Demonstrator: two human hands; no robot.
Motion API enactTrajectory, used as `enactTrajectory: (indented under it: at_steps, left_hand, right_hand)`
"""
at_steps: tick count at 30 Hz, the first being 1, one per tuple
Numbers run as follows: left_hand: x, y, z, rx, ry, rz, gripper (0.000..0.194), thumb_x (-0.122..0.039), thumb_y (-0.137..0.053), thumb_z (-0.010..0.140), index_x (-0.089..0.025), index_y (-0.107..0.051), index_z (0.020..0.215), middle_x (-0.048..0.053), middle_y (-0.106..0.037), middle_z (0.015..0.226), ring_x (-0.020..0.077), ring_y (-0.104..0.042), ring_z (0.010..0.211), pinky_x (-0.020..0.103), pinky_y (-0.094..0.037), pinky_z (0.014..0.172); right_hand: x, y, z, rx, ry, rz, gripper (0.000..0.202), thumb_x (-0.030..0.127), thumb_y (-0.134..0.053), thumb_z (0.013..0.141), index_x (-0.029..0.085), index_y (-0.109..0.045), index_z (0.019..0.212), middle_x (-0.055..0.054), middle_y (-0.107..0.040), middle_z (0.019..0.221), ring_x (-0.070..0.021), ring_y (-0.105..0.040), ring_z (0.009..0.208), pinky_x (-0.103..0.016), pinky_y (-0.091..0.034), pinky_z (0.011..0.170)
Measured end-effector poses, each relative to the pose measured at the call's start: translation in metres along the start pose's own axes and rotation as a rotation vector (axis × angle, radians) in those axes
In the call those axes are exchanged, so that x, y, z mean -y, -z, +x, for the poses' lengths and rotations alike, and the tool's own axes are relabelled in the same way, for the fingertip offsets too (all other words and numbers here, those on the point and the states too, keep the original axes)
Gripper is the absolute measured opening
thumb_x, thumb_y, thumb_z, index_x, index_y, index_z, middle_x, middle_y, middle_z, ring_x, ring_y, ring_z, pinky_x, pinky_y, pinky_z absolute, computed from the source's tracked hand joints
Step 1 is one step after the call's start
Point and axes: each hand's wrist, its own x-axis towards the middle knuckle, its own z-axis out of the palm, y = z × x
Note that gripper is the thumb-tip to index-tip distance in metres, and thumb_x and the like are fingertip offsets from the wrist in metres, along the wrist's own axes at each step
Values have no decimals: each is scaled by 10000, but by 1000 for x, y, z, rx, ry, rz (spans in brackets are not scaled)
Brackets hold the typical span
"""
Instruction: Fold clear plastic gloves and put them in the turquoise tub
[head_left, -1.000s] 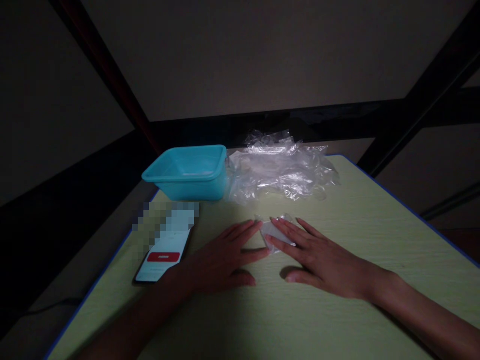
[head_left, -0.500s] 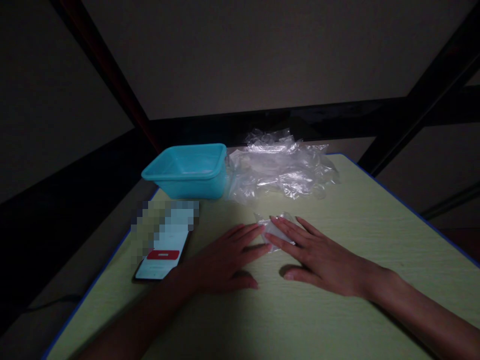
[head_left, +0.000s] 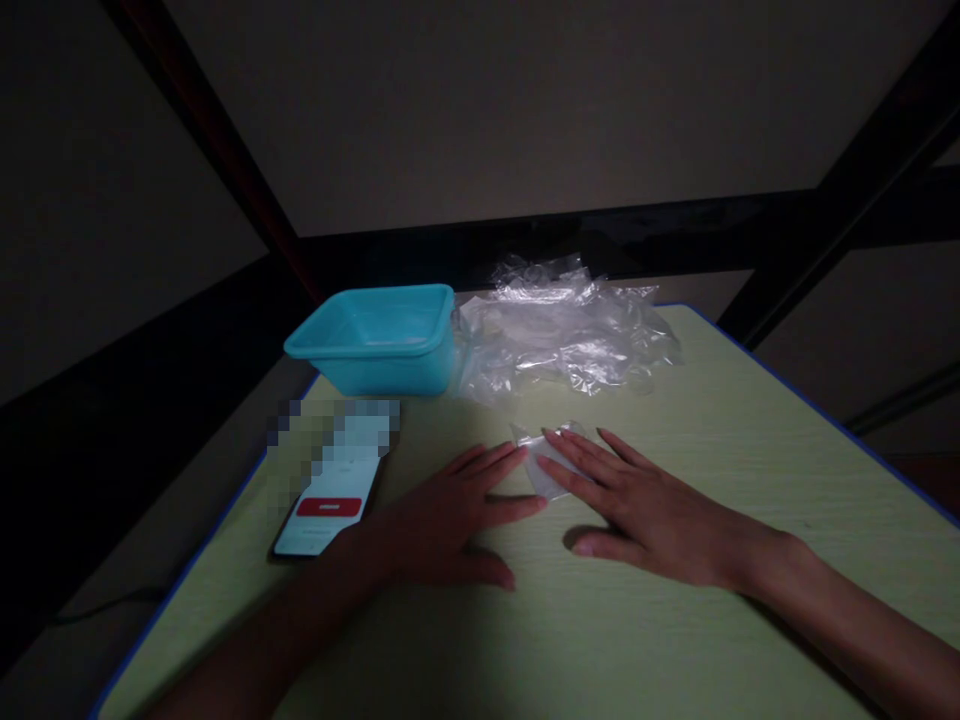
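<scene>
A small clear plastic bag (head_left: 549,478) lies flat on the table in front of me, partly covered by fingers. My left hand (head_left: 457,520) is open, palm down, with its fingertips at the bag's left edge. From the other side, my right hand (head_left: 637,505) rests open with its fingers spread over the bag's right part. Both thumbs are stretched out, away from the bag. Neither hand grips anything.
Behind the hands is a crumpled heap of clear plastic bags (head_left: 562,335). A turquoise plastic basin (head_left: 375,372) stands left of the heap. A phone (head_left: 337,480) with a lit screen lies near the left edge of the pale table (head_left: 750,450), partly behind my left forearm.
Both hands stay almost in place on the small bag. The fingers have shifted very slightly, and a little more of the bag shows between them.
</scene>
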Motion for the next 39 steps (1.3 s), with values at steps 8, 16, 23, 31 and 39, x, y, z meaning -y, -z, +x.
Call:
enactTrajectory:
  at_steps: [8,16,23,31,39]
  left_hand:
    - [-1,-1,1,-57,31,-45,668,-576,-596,733,-230,-483,1293,153,-100,1511,345,-82,1377,522,-166,1083]
    - [-2,-1,1,-64,41,-61,663,-588,-599,720,-238,-504,1275,150,-82,1513,368,-83,1371,552,-183,1066]
    - [0,-4,-2,-111,16,-30,663,-591,-577,737,-247,-481,1295,131,-88,1517,375,-124,1365,541,-212,1065]
    - [-2,-9,6,-185,-100,74,667,-593,-418,838,-93,-457,1279,225,-358,1398,309,-300,1314,474,-233,1076]
    - [-9,-8,10,-194,-49,80,512,-479,-457,868,-93,-501,1202,205,-459,1304,287,-398,1229,434,-349,1009]
  right_hand:
    - [-3,6,-1,43,-45,36,662,585,-405,854,250,-282,1412,-186,-93,1500,-359,-125,1348,-614,-204,1024]
    - [-6,7,-1,-23,-12,6,694,573,-476,825,196,-342,1391,-198,-163,1488,-355,-212,1339,-591,-249,1021]
    - [-9,18,2,-236,120,-83,385,364,-516,870,153,-561,1190,-125,-576,1253,-244,-524,1150,-470,-394,984]
    - [-5,19,3,-304,210,-175,270,224,-402,929,165,-665,916,-57,-713,849,-206,-644,830,-402,-508,802]
    - [-5,18,3,-260,210,-203,278,172,-383,927,152,-647,843,-57,-673,764,-198,-608,730,-357,-506,681]
